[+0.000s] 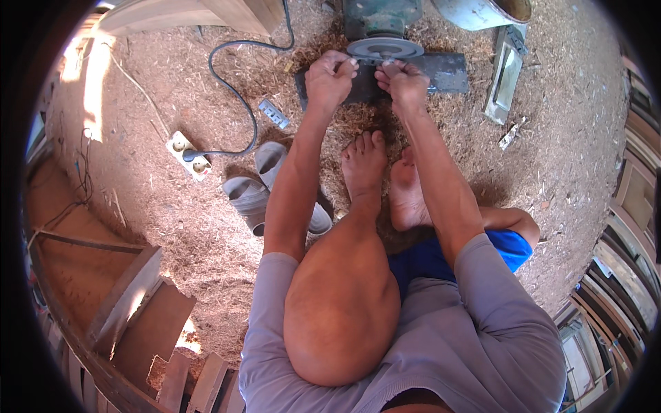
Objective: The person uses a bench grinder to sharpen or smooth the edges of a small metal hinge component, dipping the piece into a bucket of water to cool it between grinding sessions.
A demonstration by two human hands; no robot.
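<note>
A bench grinder with a green housing (382,17) stands at the top, its round grey grinding wheel (368,49) facing me. My left hand (328,81) is closed in a pinch just below the wheel's left edge. Closed too, my right hand (405,86) has its fingertips near the wheel's lower right side. Whatever the fingers pinch is too small to make out; a thin dark edge seems to run between them. Under both hands lies a dark flat board (444,72), on the ground in front of the grinder.
A power strip (180,148) with a plugged-in black cable (215,65) lies at left, near a grey block (274,113) and sandals (248,196). A metal bucket (482,10) and a long pale block (505,82) are at upper right. Wooden pieces (151,323) line the lower left.
</note>
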